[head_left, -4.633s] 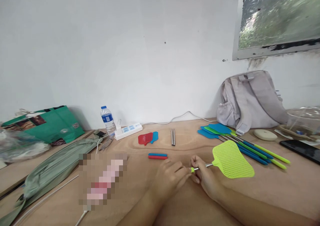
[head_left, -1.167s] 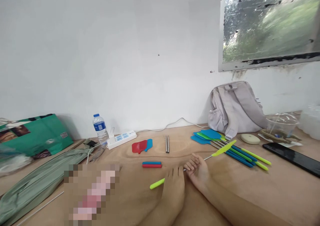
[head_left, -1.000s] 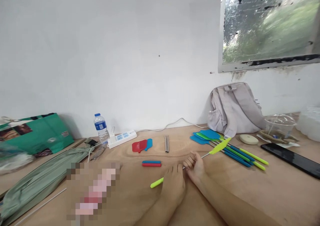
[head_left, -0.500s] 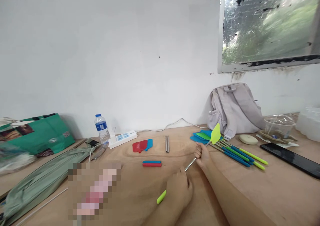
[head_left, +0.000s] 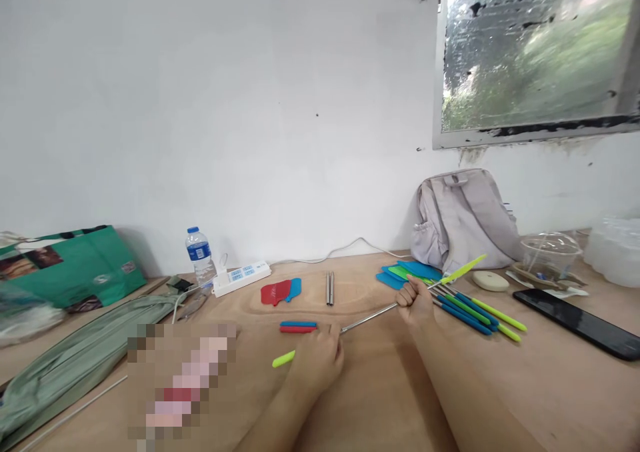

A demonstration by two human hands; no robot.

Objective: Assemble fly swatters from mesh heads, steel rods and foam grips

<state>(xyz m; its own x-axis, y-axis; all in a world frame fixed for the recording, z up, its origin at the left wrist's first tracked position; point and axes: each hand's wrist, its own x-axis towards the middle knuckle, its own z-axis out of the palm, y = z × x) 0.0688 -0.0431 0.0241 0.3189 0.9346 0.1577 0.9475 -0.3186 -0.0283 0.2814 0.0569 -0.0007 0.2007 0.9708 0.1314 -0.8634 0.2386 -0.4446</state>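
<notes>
A lime-green fly swatter with a slim metal rod (head_left: 371, 317) is held in both hands, slanting up to the right. My left hand (head_left: 320, 355) is closed around it near its lime grip (head_left: 284, 359), whose end sticks out to the left. Close to the flat lime head (head_left: 465, 268), my right hand (head_left: 416, 300) is closed on the rod; the head is seen nearly edge-on. Just beyond my left hand lie a blue grip (head_left: 299, 324) and a red grip (head_left: 298, 329). Farther back are a red head (head_left: 275, 293), a blue head (head_left: 295, 289) and two metal rods (head_left: 330, 288).
Several swatters with blue and green grips (head_left: 467, 309) lie right of my right hand. Behind them leans a grey backpack (head_left: 460, 219). A phone (head_left: 575, 322) and plastic cup (head_left: 550, 252) are at right; a power strip (head_left: 243, 277), bottle (head_left: 200, 255) and green bag (head_left: 75, 265) at left.
My left hand has moved left and away from me, farther from my right hand. More rod shows between them. The swatter lies flatter and its head has turned edge-on.
</notes>
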